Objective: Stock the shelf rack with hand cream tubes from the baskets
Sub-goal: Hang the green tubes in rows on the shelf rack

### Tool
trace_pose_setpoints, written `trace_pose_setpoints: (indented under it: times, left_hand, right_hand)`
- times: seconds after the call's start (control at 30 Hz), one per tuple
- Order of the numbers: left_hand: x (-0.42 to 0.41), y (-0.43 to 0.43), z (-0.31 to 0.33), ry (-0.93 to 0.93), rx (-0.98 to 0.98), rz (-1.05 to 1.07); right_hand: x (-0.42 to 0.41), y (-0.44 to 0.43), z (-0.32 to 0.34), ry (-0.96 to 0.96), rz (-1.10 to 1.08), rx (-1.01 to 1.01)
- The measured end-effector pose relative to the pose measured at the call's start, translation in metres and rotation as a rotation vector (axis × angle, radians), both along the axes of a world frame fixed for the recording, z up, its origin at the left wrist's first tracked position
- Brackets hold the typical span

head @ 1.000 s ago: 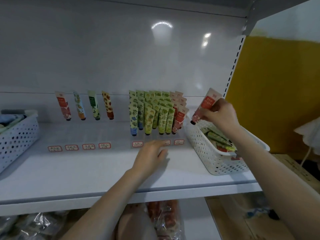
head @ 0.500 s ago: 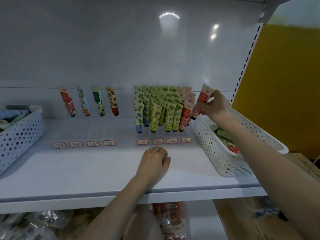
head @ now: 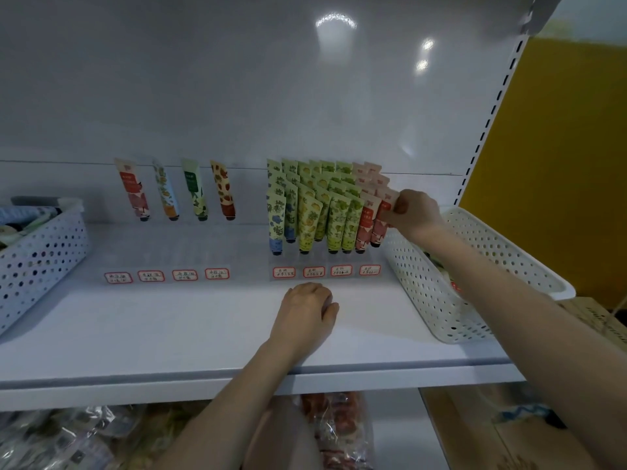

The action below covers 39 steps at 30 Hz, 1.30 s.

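Note:
My right hand (head: 412,212) pinches the top of a pink and red hand cream tube (head: 380,225), cap down, at the right end of the clear shelf rack (head: 325,262). That rack holds several rows of green, yellow and pink tubes (head: 315,212). A second rack on the left (head: 169,262) holds several single tubes (head: 173,189). My left hand (head: 307,313) rests on the white shelf (head: 169,334) in front of the rack, fingers curled and holding nothing. The white perforated basket (head: 475,266) beside my right forearm has tubes inside, mostly hidden.
A pale blue perforated basket (head: 37,252) with tubes stands at the shelf's left end. Handwritten price labels (head: 325,271) line the rack fronts. Wrapped goods (head: 336,432) lie on the level below. A yellow wall (head: 559,164) and cardboard boxes (head: 509,432) are to the right.
My right hand has carried the pink tube from above the white basket leftward and down into the rack's right row. My left hand has curled its fingers and stayed on the shelf.

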<state>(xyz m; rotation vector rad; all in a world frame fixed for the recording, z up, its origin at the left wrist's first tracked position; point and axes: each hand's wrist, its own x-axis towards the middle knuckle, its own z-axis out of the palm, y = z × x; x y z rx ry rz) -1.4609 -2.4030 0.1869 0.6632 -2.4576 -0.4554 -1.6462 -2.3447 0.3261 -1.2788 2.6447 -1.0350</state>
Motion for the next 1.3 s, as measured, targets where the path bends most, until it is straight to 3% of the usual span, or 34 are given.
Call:
trace_pose_setpoints:
  times: [0.93, 1.3]
  left_hand:
    - [-0.0008, -0.0007, 0.0004, 0.003, 0.012, -0.006]
    - [-0.0010, -0.0016, -0.0009, 0.003, 0.010, -0.006]
  right_hand:
    - [-0.0045, -0.0026, 0.0038, 0.051, 0.018, -0.083]
    - [-0.0037, -0.0020, 0.0087, 0.054, 0.012, -0.025]
